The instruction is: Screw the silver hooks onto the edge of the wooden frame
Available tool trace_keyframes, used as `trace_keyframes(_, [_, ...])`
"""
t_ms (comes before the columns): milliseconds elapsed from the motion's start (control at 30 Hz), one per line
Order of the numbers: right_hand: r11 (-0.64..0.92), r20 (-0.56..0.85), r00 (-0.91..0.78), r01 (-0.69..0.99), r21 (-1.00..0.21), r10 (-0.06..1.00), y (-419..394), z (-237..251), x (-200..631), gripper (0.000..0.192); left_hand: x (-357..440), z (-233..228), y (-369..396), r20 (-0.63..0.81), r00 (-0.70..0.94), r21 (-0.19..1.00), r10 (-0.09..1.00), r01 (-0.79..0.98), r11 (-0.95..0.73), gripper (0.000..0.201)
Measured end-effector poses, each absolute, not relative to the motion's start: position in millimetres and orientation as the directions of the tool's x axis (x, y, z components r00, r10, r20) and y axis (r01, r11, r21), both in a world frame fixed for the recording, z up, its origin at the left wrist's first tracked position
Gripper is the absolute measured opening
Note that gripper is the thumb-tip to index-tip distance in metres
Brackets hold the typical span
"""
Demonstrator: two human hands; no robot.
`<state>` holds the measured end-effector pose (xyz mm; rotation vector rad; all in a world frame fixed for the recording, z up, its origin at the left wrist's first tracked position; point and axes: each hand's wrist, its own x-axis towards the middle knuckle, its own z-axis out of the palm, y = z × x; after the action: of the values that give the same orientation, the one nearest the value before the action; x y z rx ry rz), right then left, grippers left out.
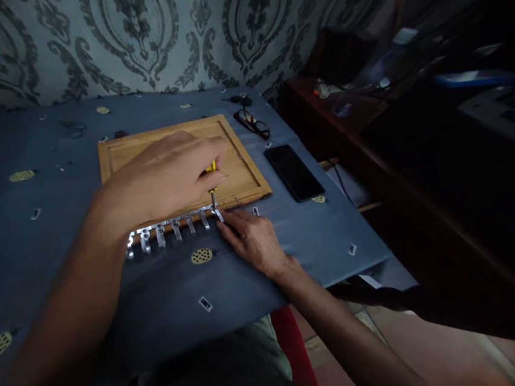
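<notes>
Left hand (164,174) gripping yellow-handled screwdriver (211,182) mid-frame; right hand (250,236) pinching silver metal hook rail (174,228) against wooden framed panel (241,170).

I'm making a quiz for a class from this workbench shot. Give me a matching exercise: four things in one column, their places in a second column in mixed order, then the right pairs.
Things
1. screwdriver
2. phone
3. glasses
4. hook rail

Places
A. along the near edge of the wooden panel
B. flat on the cloth, right of the panel
C. gripped in the left hand, tip down by the right hand
D. by the panel's far right corner

Pairs: 1-C, 2-B, 3-D, 4-A
</notes>
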<state>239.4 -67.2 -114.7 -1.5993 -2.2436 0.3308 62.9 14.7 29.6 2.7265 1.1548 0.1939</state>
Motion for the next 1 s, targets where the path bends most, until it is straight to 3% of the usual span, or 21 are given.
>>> trace_keyframes(233, [0.304, 0.124, -0.277, 0.864, -0.401, 0.953, -67.5, -111.9, 238.0, 0.036, 60.7, 31.6, 15.4, 0.065, 0.677, 0.194, 0.733, 0.712, -0.674, 0.014])
trace_keyframes(833, [0.301, 0.105, -0.283, 0.863, -0.406, 0.953, -67.5, -109.5, 237.9, 0.038, 57.6, 24.7, 16.2, 0.127, 0.682, 0.322, 0.72, 0.658, -0.68, 0.012])
trace_keyframes(1000, [0.296, 0.105, -0.277, 0.867, -0.401, 0.955, -67.6, -110.2, 238.3, 0.037, 60.0, 23.3, 15.9, 0.112, 0.701, 0.256, 0.704, 0.664, -0.702, 0.011])
